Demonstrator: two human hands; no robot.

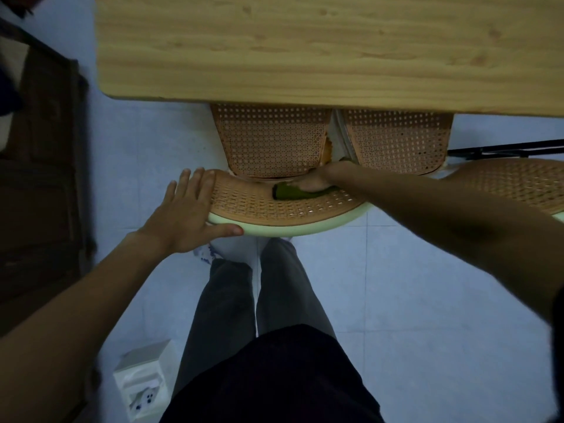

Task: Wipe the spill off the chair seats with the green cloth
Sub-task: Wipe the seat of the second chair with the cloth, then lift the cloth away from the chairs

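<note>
Head view: I count two cane chair seats [268, 141] under the tabletop [305, 47]. My right hand [314, 181] presses one green cloth [287, 192] onto the nearer chair's backrest [274, 206]; left hand [186, 209], fingers spread, rests on its rim.

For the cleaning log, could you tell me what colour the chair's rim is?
Pale mint green, on the chair rim in the head view.

Right hand [311, 182] presses green cloth [290, 192] on chair back [274, 206]; left hand [186, 212] flat on its rim

Dim, bluish light; wide-angle bending at edges, soft blur throughout.
</note>
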